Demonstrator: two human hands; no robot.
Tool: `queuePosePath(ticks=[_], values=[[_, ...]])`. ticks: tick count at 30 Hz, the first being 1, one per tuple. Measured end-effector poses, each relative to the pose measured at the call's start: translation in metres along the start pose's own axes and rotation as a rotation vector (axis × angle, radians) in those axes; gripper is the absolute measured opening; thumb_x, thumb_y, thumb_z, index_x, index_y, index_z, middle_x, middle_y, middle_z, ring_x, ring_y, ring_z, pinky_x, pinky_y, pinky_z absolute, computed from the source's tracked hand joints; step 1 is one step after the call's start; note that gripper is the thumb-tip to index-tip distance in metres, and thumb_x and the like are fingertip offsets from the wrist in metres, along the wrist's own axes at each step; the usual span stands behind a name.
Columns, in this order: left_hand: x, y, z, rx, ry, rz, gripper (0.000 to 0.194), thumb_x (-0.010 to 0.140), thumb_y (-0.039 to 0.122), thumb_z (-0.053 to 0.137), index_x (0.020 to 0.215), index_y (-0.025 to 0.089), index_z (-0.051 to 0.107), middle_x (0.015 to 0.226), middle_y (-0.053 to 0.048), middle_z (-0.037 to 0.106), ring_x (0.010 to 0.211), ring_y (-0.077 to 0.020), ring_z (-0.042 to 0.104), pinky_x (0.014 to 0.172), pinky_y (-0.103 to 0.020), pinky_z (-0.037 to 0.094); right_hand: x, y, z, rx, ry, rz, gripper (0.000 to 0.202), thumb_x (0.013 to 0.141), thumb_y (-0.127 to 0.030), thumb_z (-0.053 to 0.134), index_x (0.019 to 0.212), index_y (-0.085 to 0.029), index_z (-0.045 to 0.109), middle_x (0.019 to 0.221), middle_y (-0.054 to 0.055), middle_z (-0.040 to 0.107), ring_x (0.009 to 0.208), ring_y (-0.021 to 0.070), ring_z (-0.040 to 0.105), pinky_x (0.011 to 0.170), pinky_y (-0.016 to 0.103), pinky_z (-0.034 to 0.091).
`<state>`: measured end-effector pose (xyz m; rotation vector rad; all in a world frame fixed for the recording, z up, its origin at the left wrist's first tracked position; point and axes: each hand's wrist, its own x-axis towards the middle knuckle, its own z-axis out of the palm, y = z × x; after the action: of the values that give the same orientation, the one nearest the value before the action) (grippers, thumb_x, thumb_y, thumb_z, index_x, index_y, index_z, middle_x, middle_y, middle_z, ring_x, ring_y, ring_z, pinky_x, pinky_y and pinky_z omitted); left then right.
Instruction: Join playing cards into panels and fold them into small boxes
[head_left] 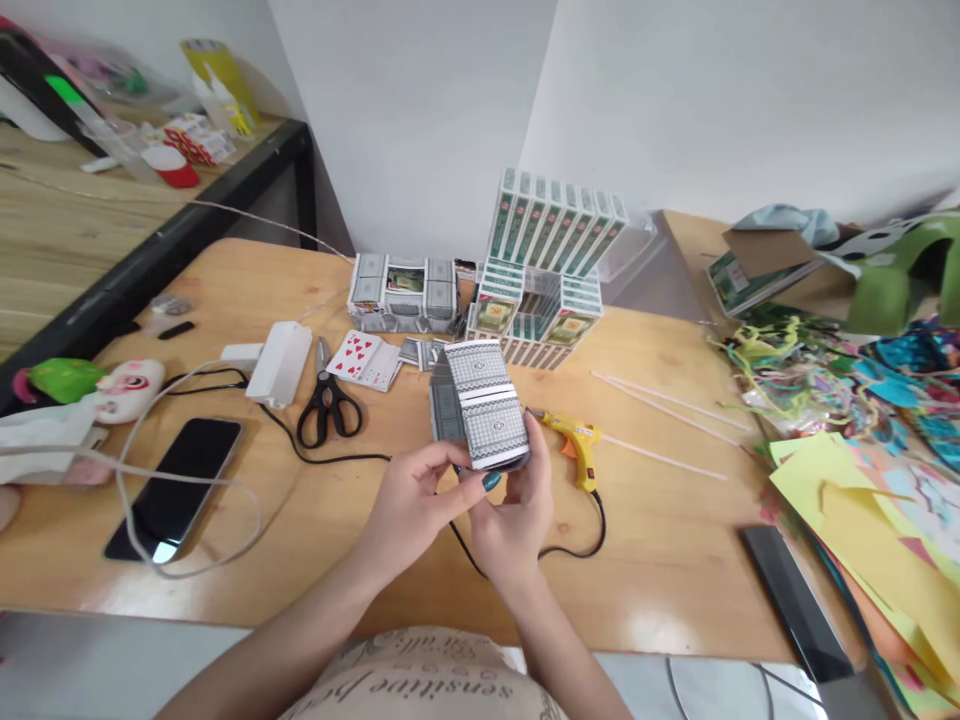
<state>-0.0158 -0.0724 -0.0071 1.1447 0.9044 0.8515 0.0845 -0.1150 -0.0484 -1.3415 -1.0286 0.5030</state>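
Observation:
Between my two hands is a small structure built from playing cards [491, 400], its grey patterned card backs facing up. My left hand [420, 500] grips its lower left edge, thumb stretched along the front. Fingers of my right hand [514, 510] wrap its lower right side and underside, partly hidden by it. Just right of it a yellow hot glue gun [574, 445] lies on the table. Loose playing cards [365, 360], the seven of hearts on top, and black scissors [326, 405] lie to the left. Behind stands a larger block covered in cards [405, 292].
Stacked card boxes [551, 225] stand at the back. Glue sticks [667, 405] lie on the right, near yellow paper [862, 540] and a black bar [795, 600]. A phone [176, 490], a white cable [259, 510] and a white power block [279, 363] are at left.

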Motion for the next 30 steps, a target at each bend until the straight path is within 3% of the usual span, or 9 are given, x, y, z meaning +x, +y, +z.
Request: queuePosePath(ticks=[7,30], values=[[0.001,0.0022,0.0047,-0.071,0.056,-0.05,0.006,0.072,0.02,0.069,0.069,0.018,0.065,0.078,-0.001,0.069,0.077,-0.0147,0.06,0.073,-0.025,0.044,-0.0001,-0.0015,0.0021,-0.076,0.026,-0.032,0.077,0.076,-0.015,0.065,0.144,-0.025,0.031,0.142,0.014,0.045,0.13,0.0286,0.047,0.104,0.051,0.044],[0.0052,0.0063,0.0027,-0.146,0.052,-0.137,0.004,0.063,0.016,0.071,0.061,0.019,0.07,0.068,0.001,0.068,0.072,-0.0154,0.059,0.073,-0.027,0.045,-0.0008,0.0013,0.0,-0.026,0.03,0.031,0.078,0.072,-0.015,0.068,0.142,-0.025,0.035,0.14,0.013,0.047,0.128,0.0292,0.049,0.104,0.051,0.043]])
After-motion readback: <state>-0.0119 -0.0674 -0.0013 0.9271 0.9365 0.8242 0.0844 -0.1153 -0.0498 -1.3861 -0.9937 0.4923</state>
